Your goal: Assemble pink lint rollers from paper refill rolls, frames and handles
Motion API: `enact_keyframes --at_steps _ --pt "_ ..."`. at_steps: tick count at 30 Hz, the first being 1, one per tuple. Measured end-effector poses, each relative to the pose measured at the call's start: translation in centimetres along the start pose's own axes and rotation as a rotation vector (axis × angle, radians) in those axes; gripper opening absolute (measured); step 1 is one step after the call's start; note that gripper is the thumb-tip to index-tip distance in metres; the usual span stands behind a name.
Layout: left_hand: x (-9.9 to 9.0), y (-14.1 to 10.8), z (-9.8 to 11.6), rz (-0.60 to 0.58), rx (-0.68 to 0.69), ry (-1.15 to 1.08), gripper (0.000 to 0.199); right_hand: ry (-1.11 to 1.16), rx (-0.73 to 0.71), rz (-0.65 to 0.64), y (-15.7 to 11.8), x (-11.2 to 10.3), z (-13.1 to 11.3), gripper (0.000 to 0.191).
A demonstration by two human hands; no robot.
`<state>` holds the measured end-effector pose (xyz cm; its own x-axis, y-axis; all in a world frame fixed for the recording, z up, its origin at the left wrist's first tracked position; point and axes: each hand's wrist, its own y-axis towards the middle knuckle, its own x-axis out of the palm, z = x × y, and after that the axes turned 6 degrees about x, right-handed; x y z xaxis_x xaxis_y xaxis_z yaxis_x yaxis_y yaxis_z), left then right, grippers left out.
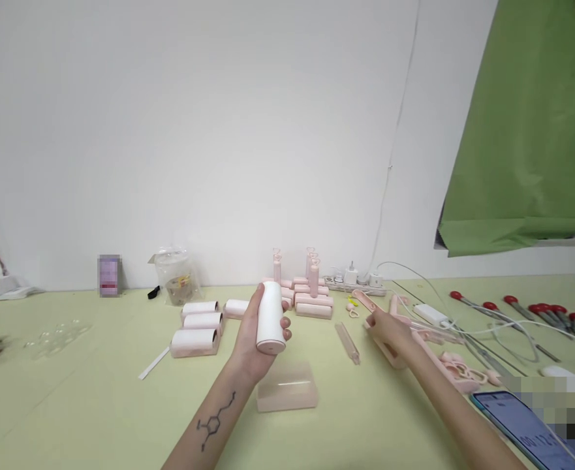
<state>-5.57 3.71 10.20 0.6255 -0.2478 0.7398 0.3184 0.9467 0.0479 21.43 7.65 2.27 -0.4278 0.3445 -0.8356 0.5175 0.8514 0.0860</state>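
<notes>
My left hand (252, 339) is wrapped around a white lint roller roll (270, 316), tilted upright above the table, with a pinkish rim at its lower end. Below it lies a translucent pink cover (287, 391). To the right, my right hand (389, 334) pinches a long pink plastic piece (363, 300) at the edge of a pile of pink parts; its fingertips are partly hidden. Between the hands rests a narrow translucent pink tube (348, 343). A small pink heart-shaped ring part (353, 311) sits just beyond my right hand.
Several white rolls in pink covers (194, 341) lie left; finished-looking pink rollers (314, 310) stand and lie at the back. Rightward are a phone (517, 431), white cables (507, 320), an adapter (430, 314) and red-capped tools (512, 302). A plastic bag (177, 277) stands by the wall.
</notes>
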Motion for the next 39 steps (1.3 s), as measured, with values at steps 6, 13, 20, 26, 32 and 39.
enact_keyframes --at_steps 6,13,20,26,32,39 --pt "-0.4 0.6 -0.6 0.110 0.084 0.030 0.023 0.433 -0.057 -0.109 -1.8 -3.2 -4.7 0.029" --pt "-1.6 1.7 -3.7 0.355 0.179 0.030 0.029 0.810 -0.228 -0.305 -8.4 -3.0 -10.1 0.042" --pt "-0.1 0.3 -5.5 0.252 0.131 0.107 0.034 0.967 -0.247 -0.412 -11.6 -0.1 -11.3 0.039" --pt "0.5 -0.6 -6.4 0.178 0.219 0.229 0.038 0.924 -0.361 -0.297 -11.8 0.7 -10.7 0.034" --pt "-0.2 -1.2 -5.4 0.020 0.160 0.414 0.052 0.724 -0.509 -0.252 -11.3 -0.9 -10.0 0.030" --pt "-3.6 -5.5 -3.0 -0.187 -0.071 1.012 0.040 0.289 -0.842 -0.497 -12.4 -1.9 -6.0 0.010"
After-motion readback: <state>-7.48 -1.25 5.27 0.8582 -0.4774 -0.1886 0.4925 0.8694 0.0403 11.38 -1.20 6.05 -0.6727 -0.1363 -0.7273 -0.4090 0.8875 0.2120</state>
